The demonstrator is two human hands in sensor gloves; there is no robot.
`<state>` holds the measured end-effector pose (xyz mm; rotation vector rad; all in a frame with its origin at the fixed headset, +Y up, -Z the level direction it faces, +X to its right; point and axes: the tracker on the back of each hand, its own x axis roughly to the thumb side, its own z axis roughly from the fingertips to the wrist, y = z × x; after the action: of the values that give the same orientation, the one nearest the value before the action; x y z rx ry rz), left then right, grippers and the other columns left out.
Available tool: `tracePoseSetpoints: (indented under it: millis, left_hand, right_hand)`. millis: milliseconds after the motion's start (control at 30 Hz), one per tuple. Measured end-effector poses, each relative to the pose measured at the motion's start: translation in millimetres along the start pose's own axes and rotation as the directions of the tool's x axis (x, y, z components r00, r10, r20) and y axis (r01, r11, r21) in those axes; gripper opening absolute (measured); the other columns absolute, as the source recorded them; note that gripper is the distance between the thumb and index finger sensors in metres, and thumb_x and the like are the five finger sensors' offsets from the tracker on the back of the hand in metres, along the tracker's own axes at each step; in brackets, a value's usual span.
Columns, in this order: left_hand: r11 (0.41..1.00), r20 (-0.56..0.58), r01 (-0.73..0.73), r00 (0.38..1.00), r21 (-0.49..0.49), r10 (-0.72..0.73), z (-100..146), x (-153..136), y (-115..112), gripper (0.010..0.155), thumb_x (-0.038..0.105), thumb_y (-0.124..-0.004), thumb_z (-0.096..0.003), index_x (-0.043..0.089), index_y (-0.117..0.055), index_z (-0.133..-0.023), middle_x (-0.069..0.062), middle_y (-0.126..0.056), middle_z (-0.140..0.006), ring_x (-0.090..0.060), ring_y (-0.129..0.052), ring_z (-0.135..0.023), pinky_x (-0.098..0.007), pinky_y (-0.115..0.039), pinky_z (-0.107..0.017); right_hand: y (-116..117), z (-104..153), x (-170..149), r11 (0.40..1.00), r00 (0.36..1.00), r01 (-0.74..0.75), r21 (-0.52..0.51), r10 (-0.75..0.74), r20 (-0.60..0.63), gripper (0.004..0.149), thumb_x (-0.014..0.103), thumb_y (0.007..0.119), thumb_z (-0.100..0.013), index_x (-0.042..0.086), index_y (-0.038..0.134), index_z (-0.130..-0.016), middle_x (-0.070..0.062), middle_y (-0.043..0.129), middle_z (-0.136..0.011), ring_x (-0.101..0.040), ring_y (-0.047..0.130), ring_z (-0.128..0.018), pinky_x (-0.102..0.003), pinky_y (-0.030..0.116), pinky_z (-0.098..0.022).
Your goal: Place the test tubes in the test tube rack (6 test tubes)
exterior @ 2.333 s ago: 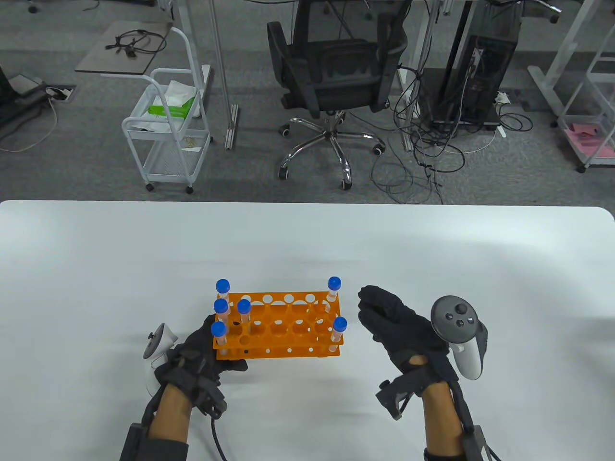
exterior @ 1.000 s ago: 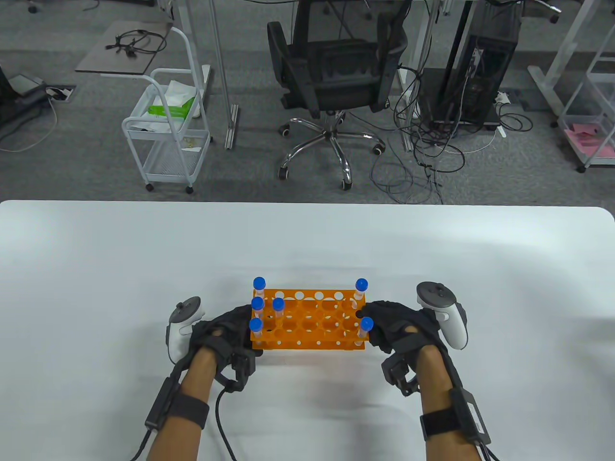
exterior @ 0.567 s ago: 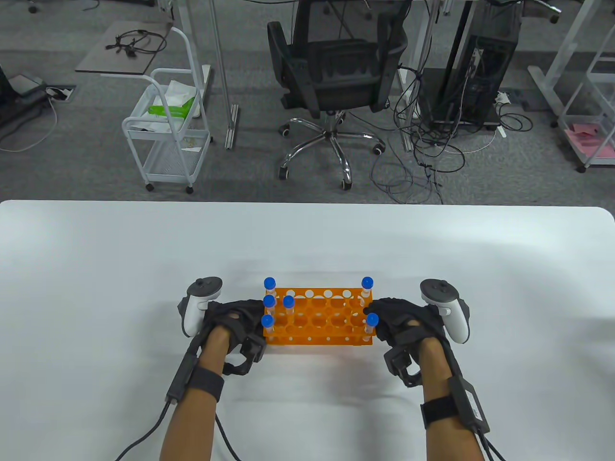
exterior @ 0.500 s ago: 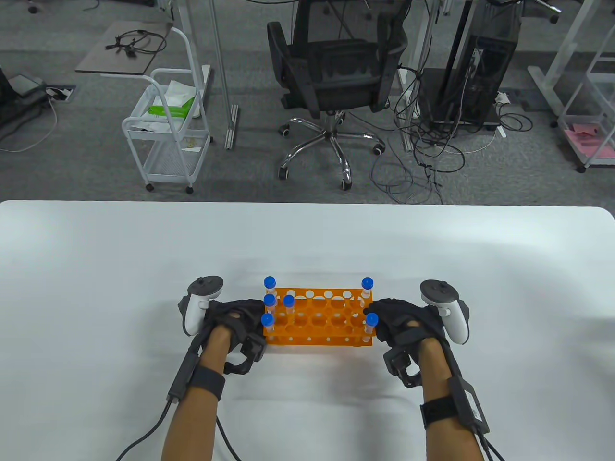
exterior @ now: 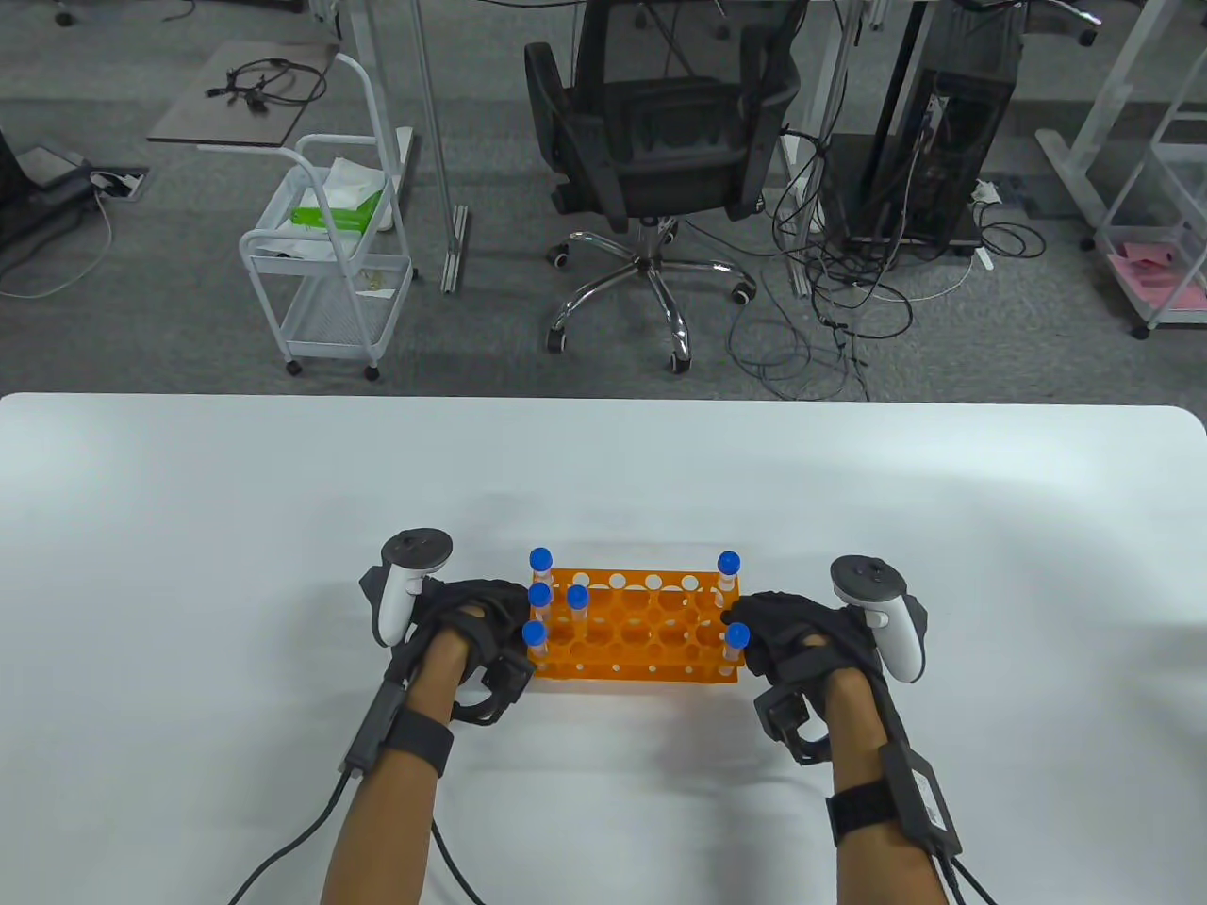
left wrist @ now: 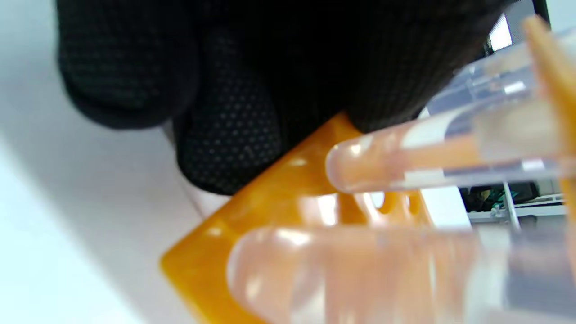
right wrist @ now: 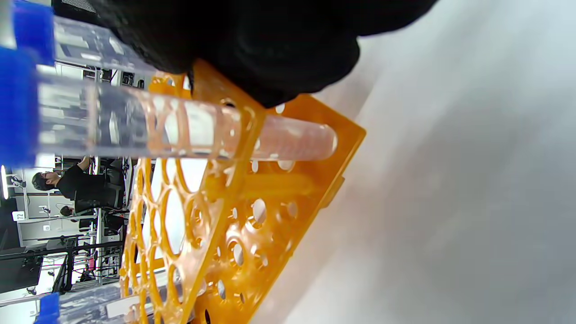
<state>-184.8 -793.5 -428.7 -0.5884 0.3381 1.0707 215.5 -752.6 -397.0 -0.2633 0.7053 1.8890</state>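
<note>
An orange test tube rack stands on the white table, near the front edge. Several clear test tubes with blue caps stand upright in it: a cluster at its left end and two at its right end. My left hand grips the rack's left end. My right hand grips its right end. In the left wrist view my fingers press on the rack's base beside tube bottoms. In the right wrist view my fingers hold the rack's edge above a tube.
Beyond the table's far edge are a black office chair, a white wire cart and loose cables on the floor. The table holds only the rack and my hands.
My right hand came down and took hold of the rack's right end. Both hands slid the rack to the right along the table, and it has shifted a little further right in the last half second.
</note>
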Motion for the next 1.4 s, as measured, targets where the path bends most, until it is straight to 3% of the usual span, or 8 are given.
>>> tracePoseSetpoints:
  millis: [533,833,1200,1400]
  left_hand:
    - [0.993,0.033,0.095,0.995,0.073,-0.098,-9,11,-3,0.039,0.037,-0.097,-0.0382,0.011,-0.105,-0.067,-0.009,-0.114,-0.052,-0.017,-0.117,-0.03,-0.034,-0.097,-0.016]
    - [0.993,0.049,0.112,0.992,0.048,-0.114,-11,11,-3,0.04,0.037,-0.097,-0.0387,0.012,-0.103,-0.069,-0.009,-0.112,-0.054,-0.019,-0.115,-0.034,-0.037,-0.095,-0.021]
    - [0.993,0.054,0.104,0.993,-0.055,-0.101,-9,12,-5,0.045,0.038,-0.09,-0.0431,0.01,-0.096,-0.078,-0.011,-0.107,-0.066,-0.022,-0.111,-0.044,-0.04,-0.093,-0.028]
    - [0.986,0.042,0.141,0.99,-0.092,-0.138,-8,15,-11,0.045,0.04,-0.086,-0.0462,0.013,-0.09,-0.082,-0.011,-0.105,-0.064,-0.022,-0.108,-0.042,-0.041,-0.09,-0.03]
  right_hand:
    - [-4,-2,-6,0.999,0.999,0.003,-0.032,-0.004,-0.038,0.043,0.046,0.073,-0.053,0.022,0.079,-0.088,-0.003,0.092,-0.07,-0.014,0.096,-0.042,-0.029,0.084,-0.025]
    - [-4,-4,-10,0.999,0.998,-0.017,-0.043,0.014,-0.057,0.043,0.046,0.072,-0.053,0.022,0.08,-0.088,-0.003,0.092,-0.07,-0.014,0.096,-0.042,-0.029,0.084,-0.026]
    - [-5,-4,-11,0.999,0.997,-0.031,-0.04,0.028,-0.073,0.043,0.045,0.072,-0.054,0.022,0.079,-0.089,-0.004,0.091,-0.071,-0.015,0.096,-0.044,-0.03,0.084,-0.027]
    - [-7,-5,-16,0.999,0.996,-0.028,-0.044,0.024,-0.088,0.043,0.045,0.072,-0.054,0.021,0.079,-0.089,-0.004,0.091,-0.072,-0.016,0.095,-0.044,-0.03,0.084,-0.027]
